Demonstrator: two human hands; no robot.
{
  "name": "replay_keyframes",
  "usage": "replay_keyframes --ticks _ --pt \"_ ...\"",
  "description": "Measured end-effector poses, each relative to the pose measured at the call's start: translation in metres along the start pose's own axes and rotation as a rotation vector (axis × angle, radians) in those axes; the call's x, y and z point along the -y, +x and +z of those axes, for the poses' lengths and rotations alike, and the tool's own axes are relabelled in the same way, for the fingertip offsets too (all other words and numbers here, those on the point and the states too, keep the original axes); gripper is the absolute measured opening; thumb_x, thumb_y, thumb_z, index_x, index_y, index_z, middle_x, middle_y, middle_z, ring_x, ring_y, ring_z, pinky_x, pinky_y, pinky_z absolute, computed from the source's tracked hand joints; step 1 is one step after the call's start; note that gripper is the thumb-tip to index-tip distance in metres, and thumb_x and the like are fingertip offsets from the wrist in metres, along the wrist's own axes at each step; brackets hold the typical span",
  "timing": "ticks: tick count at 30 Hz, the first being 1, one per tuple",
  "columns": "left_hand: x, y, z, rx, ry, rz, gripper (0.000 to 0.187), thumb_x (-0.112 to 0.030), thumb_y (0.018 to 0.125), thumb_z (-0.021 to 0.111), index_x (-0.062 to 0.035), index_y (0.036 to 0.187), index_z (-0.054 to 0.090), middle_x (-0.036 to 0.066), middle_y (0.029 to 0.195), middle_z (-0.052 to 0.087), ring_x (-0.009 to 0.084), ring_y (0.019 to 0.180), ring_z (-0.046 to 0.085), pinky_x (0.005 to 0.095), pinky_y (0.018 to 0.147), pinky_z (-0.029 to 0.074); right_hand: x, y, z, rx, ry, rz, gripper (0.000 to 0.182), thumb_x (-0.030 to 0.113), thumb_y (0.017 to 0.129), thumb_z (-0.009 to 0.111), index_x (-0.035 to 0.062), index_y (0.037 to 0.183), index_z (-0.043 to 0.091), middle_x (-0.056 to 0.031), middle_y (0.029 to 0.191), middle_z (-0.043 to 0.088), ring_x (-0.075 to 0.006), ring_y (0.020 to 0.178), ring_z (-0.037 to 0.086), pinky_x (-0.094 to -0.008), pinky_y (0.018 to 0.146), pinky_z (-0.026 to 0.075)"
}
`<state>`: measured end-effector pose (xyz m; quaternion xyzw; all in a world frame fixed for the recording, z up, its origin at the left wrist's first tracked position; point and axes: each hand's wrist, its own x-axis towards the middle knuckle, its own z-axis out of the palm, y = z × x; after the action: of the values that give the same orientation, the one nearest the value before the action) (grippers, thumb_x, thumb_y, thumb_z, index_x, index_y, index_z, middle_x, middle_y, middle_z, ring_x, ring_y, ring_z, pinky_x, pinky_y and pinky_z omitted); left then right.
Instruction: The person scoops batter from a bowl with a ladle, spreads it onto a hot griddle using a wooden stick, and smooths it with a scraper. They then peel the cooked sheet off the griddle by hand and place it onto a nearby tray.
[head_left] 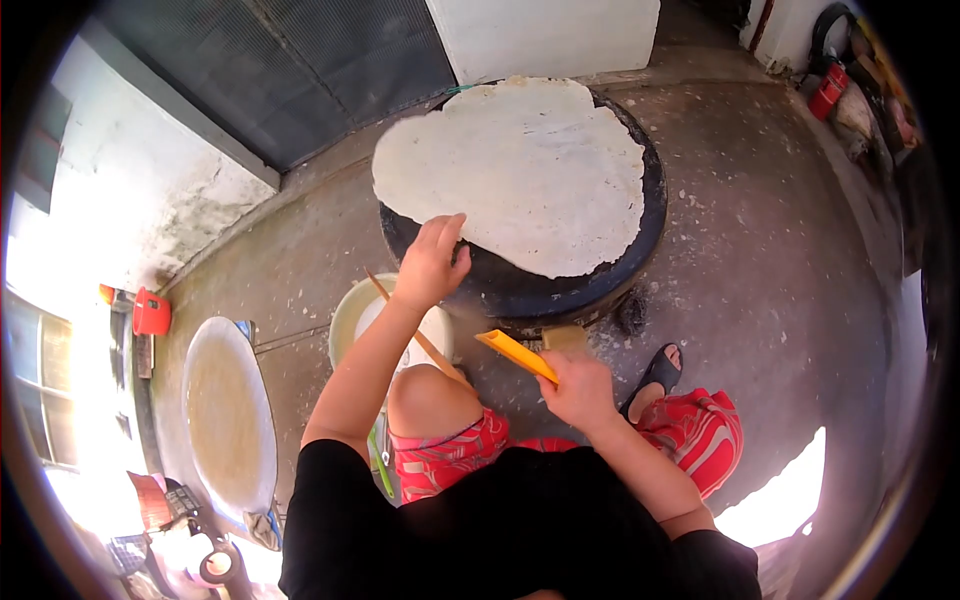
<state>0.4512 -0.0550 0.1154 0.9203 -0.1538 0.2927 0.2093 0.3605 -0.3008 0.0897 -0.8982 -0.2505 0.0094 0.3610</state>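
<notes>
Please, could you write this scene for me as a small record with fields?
left hand: by the near edge of the pale sheet; contact unclear; hand has bent fingers
right hand: grips a yellow tool
sheet: thin, uneven outline, covering most of the round dark griddle
bare part: dark surface shows at the griddle's near left
beside griddle: pale bucket, wooden stick slanting across it in view
left side: round tray, red pail
</notes>
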Motion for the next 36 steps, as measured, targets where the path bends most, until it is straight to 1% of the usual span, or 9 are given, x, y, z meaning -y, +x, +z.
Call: replay_keyframes --ticks 4,8,12,19,22,28,30,35,36 --pt "0.016 -0.011 0.015 0.153 0.035 -0.091 0.035 -0.006 0.066 0.065 -0.0084 0.1 0.058 0.013 0.094 0.055 0.0299 0.089 0.053 0.0357 0.074 0.046 0.0 0.0 0.003 0.009 0.009 -0.008 0.022 0.014 0.064 0.062 0.0084 0.085 0.057 -0.0097 0.07 0.057 -0.0288 0.067 0.056 -0.0384 0.057 0.044" --pt "0.03 -0.008 0.03 0.113 -0.047 -0.31 0.01 -0.008 0.067 0.064 -0.0052 0.076 0.065 0.011 0.077 0.058 0.0273 0.079 0.054 0.0346 0.069 0.046 0.001 0.0 0.003 0.009 0.006 -0.012 0.02 0.012 0.064 0.061 0.0087 0.082 0.056 -0.0086 0.07 0.057 -0.028 0.067 0.056 -0.0382 0.058 0.044" --pt "0.044 0.004 0.022 -0.207 -0.206 -0.499 0.004 -0.007 0.069 0.064 -0.0036 0.07 0.065 0.011 0.073 0.059 0.0234 0.076 0.056 0.0313 0.067 0.046 -0.001 -0.001 0.002 0.015 0.006 -0.001 0.019 0.012 0.064 0.061 0.0088 0.082 0.056 -0.0086 0.071 0.057 -0.0278 0.067 0.056 -0.0383 0.058 0.044" --pt "0.027 0.01 -0.008 -0.354 -0.057 -0.346 0.01 -0.003 0.068 0.063 -0.0036 0.077 0.063 0.009 0.081 0.058 0.0242 0.079 0.055 0.0311 0.07 0.045 -0.001 -0.002 0.003 0.011 0.02 -0.014 0.022 0.015 0.065 0.062 0.0088 0.085 0.057 -0.01 0.07 0.057 -0.0293 0.066 0.056 -0.0385 0.057 0.044" --pt "0.013 -0.013 -0.012 -0.159 0.089 -0.058 0.028 0.007 0.062 0.059 -0.0064 0.086 0.061 0.009 0.096 0.055 0.0273 0.091 0.053 0.034 0.073 0.045 -0.001 -0.002 0.003 0.029 0.016 -0.03 0.021 0.015 0.065 0.062 0.0094 0.084 0.057 -0.0098 0.069 0.057 -0.0292 0.066 0.056 -0.0382 0.057 0.044" --pt "0.011 -0.081 -0.008 0.324 -0.051 0.102 0.022 -0.011 0.068 0.067 -0.0086 0.089 0.061 0.01 0.098 0.056 0.0277 0.091 0.055 0.0334 0.07 0.048 0.002 -0.003 -0.001 0.092 0.025 -0.097 0.02 0.013 0.066 0.06 0.01 0.085 0.057 -0.0081 0.072 0.057 -0.0271 0.068 0.056 -0.0375 0.057 0.044" --pt "0.018 -0.095 -0.018 0.646 -0.152 -0.11 0.023 -0.011 0.07 0.066 -0.0082 0.092 0.061 0.011 0.099 0.056 0.0285 0.09 0.055 0.0329 0.07 0.048 0.002 -0.002 -0.001 0.112 0.049 -0.117 0.02 0.013 0.066 0.06 0.0105 0.085 0.057 -0.008 0.072 0.057 -0.027 0.068 0.056 -0.0377 0.057 0.044" --pt "0.054 -0.106 0.007 0.038 0.002 -0.387 0.032 -0.017 0.073 0.067 -0.0036 0.1 0.056 0.013 0.102 0.055 0.0213 0.083 0.058 0.0316 0.063 0.049 0.005 0.003 -0.013 0.16 0.062 0.021 0.023 0.018 0.068 0.061 0.0096 0.089 0.057 -0.0108 0.074 0.058 -0.03 0.07 0.057 -0.0387 0.059 0.045" --pt "0.053 -0.096 0.012 -0.086 -0.235 -0.889 0.037 -0.02 0.072 0.069 -0.0021 0.101 0.054 0.013 0.099 0.054 0.0195 0.079 0.057 0.0304 0.059 0.048 0.001 0.005 -0.012 0.168 0.06 0.009 0.023 0.018 0.068 0.061 0.0096 0.089 0.057 -0.0108 0.074 0.058 -0.03 0.07 0.057 -0.0387 0.059 0.045"
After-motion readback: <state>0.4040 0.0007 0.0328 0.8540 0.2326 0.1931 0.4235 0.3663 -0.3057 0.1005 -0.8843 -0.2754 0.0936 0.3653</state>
